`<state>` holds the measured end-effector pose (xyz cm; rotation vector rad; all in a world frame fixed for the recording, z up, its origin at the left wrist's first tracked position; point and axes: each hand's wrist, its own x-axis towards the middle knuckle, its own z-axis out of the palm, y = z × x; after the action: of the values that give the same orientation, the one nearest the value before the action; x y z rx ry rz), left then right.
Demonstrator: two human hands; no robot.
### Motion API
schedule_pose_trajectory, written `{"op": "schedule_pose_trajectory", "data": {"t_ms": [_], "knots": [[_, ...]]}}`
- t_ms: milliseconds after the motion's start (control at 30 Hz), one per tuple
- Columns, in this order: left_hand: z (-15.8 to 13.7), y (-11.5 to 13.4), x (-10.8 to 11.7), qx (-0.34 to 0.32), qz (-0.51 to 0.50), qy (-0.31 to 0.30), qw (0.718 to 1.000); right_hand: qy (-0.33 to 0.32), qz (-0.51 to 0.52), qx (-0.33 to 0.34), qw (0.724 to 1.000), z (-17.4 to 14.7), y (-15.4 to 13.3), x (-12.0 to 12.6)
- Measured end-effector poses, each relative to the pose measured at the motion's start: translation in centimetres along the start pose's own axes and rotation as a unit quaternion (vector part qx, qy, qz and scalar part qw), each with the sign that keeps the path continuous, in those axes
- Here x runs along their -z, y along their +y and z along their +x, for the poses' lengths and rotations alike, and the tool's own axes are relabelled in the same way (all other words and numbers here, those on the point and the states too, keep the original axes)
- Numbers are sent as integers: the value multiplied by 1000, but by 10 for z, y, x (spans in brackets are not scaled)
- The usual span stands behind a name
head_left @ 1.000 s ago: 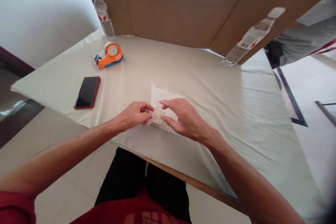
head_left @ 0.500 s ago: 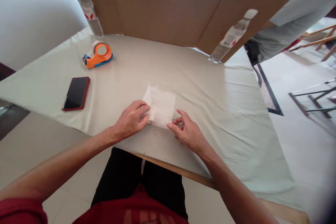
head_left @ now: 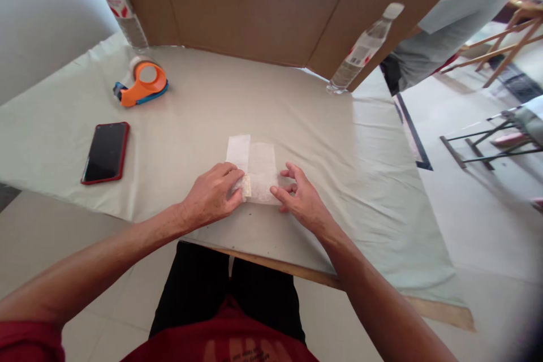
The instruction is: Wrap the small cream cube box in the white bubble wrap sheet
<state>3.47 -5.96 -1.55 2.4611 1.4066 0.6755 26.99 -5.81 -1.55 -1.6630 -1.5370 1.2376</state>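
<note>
A thin white sheet (head_left: 262, 158), paper-like and see-through in places, lies creased and partly folded on the cloth in front of me. Its upper left flap (head_left: 238, 149) is spread flat. My left hand (head_left: 216, 189) is closed at the sheet's near left part, thumb and fingers pinching it beside a small yellowish patch (head_left: 246, 185). The fingertips partly hide what lies there. At the near right edge, my right hand (head_left: 299, 195) has its fingers apart, the thumb touching or almost touching the sheet.
An orange tape dispenser (head_left: 144, 85) and a red-cased phone (head_left: 106, 153) lie at left. Water bottles stand at back left (head_left: 123, 11) and back right (head_left: 360, 54), before a cardboard panel (head_left: 254, 5). A person in grey (head_left: 462, 17) is beyond it at right.
The sheet's upper left flap has turned outward and lies flatter. Both hands stay at the sheet's near side. The view has shifted slightly, moving the surroundings leftward.
</note>
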Motion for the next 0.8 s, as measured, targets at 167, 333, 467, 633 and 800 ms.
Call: {"op": "schedule_pose_trajectory", "data": {"t_ms": [167,333,467,633,800], "knots": [[-4,-9,-10,-50,-4,54,997,28,99,-33,994,-4,5,-7],[-7,-13,-19,-66,-30,84,994,41,182,-77,979,-8,3,-7],[-5,-14,-20,-77,-17,87,993,3,165,-100,981,-9,-3,-5],[-4,-13,-16,-90,26,72,993,-18,78,-50,996,0,-8,-16],[-2,-14,-13,-99,61,68,991,12,64,1,998,10,-13,-26]]}}
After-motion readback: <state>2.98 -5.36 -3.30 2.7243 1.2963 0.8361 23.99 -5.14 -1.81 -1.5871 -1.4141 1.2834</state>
